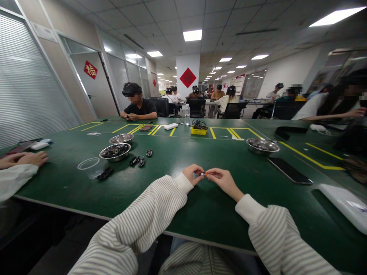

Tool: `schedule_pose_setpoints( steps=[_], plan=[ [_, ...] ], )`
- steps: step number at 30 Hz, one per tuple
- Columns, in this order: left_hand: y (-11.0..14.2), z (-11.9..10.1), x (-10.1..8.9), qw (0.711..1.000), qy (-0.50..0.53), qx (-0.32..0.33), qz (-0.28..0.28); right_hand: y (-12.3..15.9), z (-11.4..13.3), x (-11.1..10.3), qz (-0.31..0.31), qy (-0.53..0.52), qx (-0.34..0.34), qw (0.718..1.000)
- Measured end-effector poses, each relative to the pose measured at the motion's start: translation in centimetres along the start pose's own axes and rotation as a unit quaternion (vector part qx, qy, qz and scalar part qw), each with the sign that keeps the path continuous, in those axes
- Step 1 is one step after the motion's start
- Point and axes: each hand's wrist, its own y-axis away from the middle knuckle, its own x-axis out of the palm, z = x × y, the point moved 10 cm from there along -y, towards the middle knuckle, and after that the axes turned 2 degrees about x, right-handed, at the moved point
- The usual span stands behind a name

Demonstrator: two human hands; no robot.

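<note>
My left hand (192, 174) and my right hand (223, 181) meet above the green table (177, 152). Pinched between the fingertips of both is a small part (203, 174), pale and dark with an orange bit at its right end; its exact kind is too small to make out. To the left of my hands lie several black plastic pieces (141, 162). Beyond them a metal bowl (115, 157) holds many small dark parts, and a second metal bowl (122, 138) stands just behind it.
On the right are a metal bowl (262, 152), a black phone (289, 170) and a white case-like object (345, 204). A clear plastic lid (88, 163) and a black piece (104, 174) lie left. Farther back stand a yellow tray of cables (198, 131) and a bottle (187, 114). Other people sit around.
</note>
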Motion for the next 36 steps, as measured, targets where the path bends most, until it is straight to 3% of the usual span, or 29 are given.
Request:
schedule_pose_setpoints(
  steps=[11,19,36],
  plan=[
    [0.0,0.9,0.4,0.995,0.088,-0.047,0.0,-0.2,-0.2,-0.9,-0.038,-0.001,0.009,0.999],
    [0.1,1.3,0.7,0.994,0.096,-0.047,0.005,0.0,0.0,-0.3,-0.018,-0.017,0.021,0.999],
    [0.0,-1.5,-0.8,0.998,0.015,0.052,-0.026,0.1,0.1,-0.5,-0.033,-0.006,0.019,0.999]
  ],
)
